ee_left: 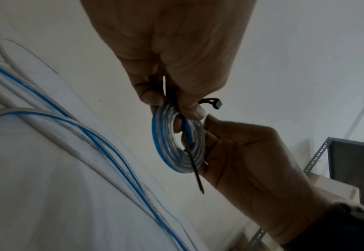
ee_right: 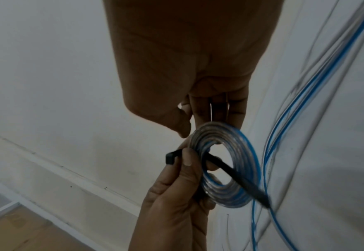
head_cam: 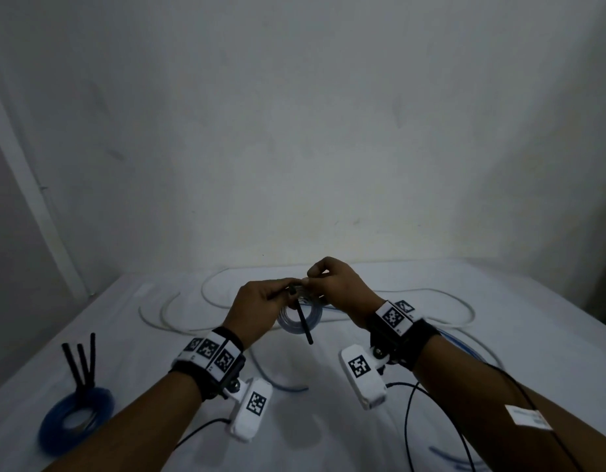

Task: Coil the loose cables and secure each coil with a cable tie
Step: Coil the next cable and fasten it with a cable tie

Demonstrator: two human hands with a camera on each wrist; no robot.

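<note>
A small coil of clear cable with a blue stripe [head_cam: 300,323] [ee_left: 176,141] [ee_right: 228,166] hangs between both hands above the white table. A black cable tie [head_cam: 303,323] [ee_left: 195,168] [ee_right: 239,178] runs through the coil's hole, tail pointing down and free. My left hand [head_cam: 291,289] [ee_left: 176,108] [ee_right: 189,161] pinches the tie near its square head [ee_left: 216,104] [ee_right: 170,158] against the coil's rim. My right hand [head_cam: 312,279] [ee_left: 209,125] [ee_right: 198,125] pinches the coil's rim on the other side with curled fingers.
A coiled blue cable [head_cam: 76,417] lies at the front left with three black ties [head_cam: 82,362] beside it. Loose white cable [head_cam: 226,291] loops behind the hands; loose blue-striped cable [head_cam: 465,342] [ee_left: 91,135] [ee_right: 284,118] trails right. A wall stands behind the table.
</note>
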